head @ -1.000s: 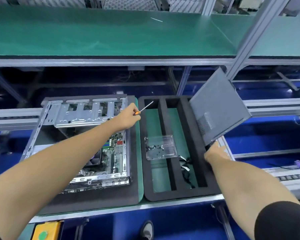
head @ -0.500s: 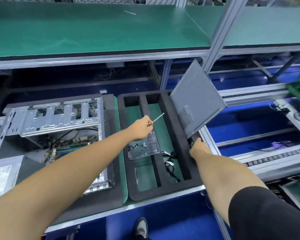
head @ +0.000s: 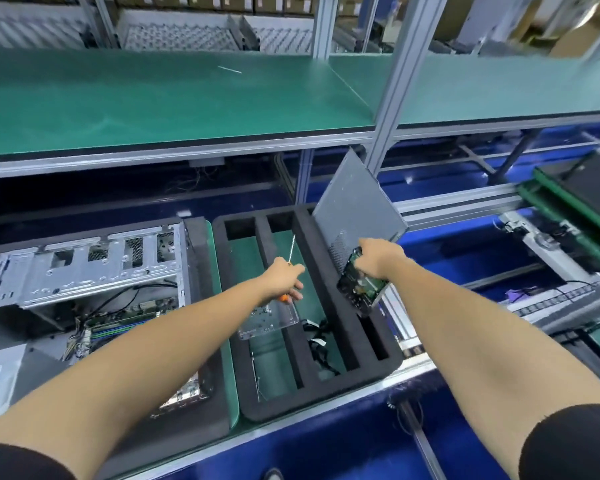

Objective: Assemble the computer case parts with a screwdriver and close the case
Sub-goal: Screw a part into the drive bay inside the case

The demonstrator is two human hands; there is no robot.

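Factory bench, two levels: green-matted upper shelf [head: 174, 98] on grey aluminium posts, lower deck edged in aluminium over blue framing.

Case [head: 84, 282]: at 9 o'clock, lying open on a dark foam pad. Bare metal drive cage across its far side, circuit board and cables visible inside, grey box with a white label at its near left corner.

Foam tray [head: 329, 393]: black, centre of the deck, just beside the case pad at its 3 o'clock. Long slots run away from the viewer, green mat showing through.

Clear box [head: 269, 318]: lidded plastic, in a middle slot of the tray, small dark parts inside; too small to identify. Black cables [head: 317, 336] lie in the slot at its 3 o'clock.

Side panel [head: 357, 209]: grey sheet metal with a perforated patch, standing tilted at 1 o'clock, lower edge at the tray's far right slot, upper corner against a post.

Left hand [head: 284, 280]: over the tray, above the clear box, fingers curled round a screwdriver [head: 291, 263]. Orange handle end shows below the fist; thin shaft points to 12 o'clock.

Right hand [head: 378, 256]: over the tray's right slots, just in front of the side panel, gripping the upper end of a drive [head: 359, 289], a dark flat unit with green board exposed, held tilted and clear of the tray.

Second line with green rails and dark equipment at 3 o'clock, blurred.
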